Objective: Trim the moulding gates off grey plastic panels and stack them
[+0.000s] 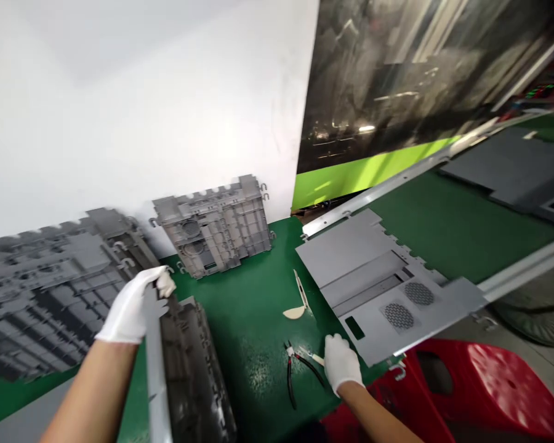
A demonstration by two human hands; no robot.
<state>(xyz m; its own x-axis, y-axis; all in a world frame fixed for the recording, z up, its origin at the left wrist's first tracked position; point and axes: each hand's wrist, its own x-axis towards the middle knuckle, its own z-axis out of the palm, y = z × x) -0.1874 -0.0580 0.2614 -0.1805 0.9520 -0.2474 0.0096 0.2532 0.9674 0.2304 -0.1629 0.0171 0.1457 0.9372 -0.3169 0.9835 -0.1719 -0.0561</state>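
My left hand [133, 304], in a white glove, is closed on the upper edge of a grey moulded plastic panel [191, 363] standing on its side. My right hand [342, 363], gloved too, is closed around the pale handle of a small knife [316, 359], its blade pointing left. Just left of that hand, pliers [292, 369] with black-and-red handles lie spread on the green tabletop [253, 307]. Farther back lies a slim pale tool [301, 289] beside a cream half-round piece [294, 312].
More grey panels lean on the white wall, one at the back [215, 227] and a stack [50, 277] at left. Another panel [373, 277] lies face up across the end of a green conveyor [461, 221]. A red plastic stool [480, 387] stands at lower right.
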